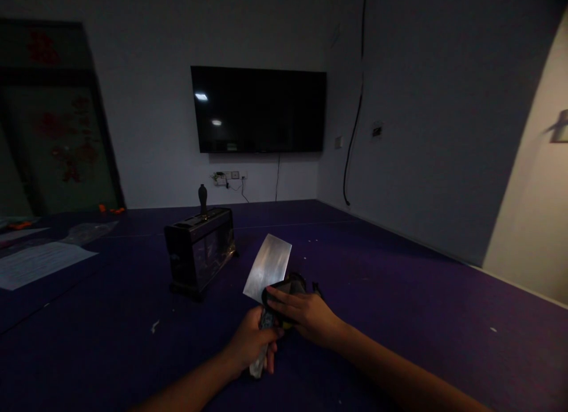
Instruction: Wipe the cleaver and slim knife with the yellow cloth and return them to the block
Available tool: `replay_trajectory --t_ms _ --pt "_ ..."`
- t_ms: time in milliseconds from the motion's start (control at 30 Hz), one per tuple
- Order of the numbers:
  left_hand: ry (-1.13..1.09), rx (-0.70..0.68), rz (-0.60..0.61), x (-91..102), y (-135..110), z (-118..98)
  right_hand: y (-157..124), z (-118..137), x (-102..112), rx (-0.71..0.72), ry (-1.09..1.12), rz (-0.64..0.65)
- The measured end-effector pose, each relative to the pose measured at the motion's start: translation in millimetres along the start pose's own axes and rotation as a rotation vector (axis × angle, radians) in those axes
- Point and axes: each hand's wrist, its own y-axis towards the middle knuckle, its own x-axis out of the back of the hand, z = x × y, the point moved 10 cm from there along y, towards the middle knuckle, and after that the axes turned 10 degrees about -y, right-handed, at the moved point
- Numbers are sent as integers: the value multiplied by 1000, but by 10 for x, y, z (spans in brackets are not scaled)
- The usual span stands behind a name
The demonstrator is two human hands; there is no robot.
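My left hand (251, 341) is closed round the pale, mottled handle (257, 364) of a cleaver. The cleaver's broad steel blade (268, 267) points up and away from me, tilted to the right. Beside the base of the blade, my right hand (310, 314) grips a dark, rounded object (296, 282) with a bit of yellow under it. Its fingers lie across its top, and most of the object is hidden beneath them, so its kind is unclear. Both hands nearly touch, low over the purple surface.
Left of the cleaver stands a black knife block (181, 258) with one dark handle (203, 199) sticking out. Paper sheets (39, 263) and clear plastic (91, 231) lie at the far left. A television (260, 110) hangs on the back wall, and a black cable (355, 125) runs down the right wall.
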Motion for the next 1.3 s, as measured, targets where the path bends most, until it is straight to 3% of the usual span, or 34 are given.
replay_trajectory --t_ms 267,1000,1300 --pt "28 -9 -1 -4 -11 -7 6 -65 5 -56 -25 25" --pt "103 86 128 -119 -69 46 -310 -989 59 -547 -58 -86" --pt "130 107 159 -117 -51 81 -375 -1102 50 -622 -60 -88"
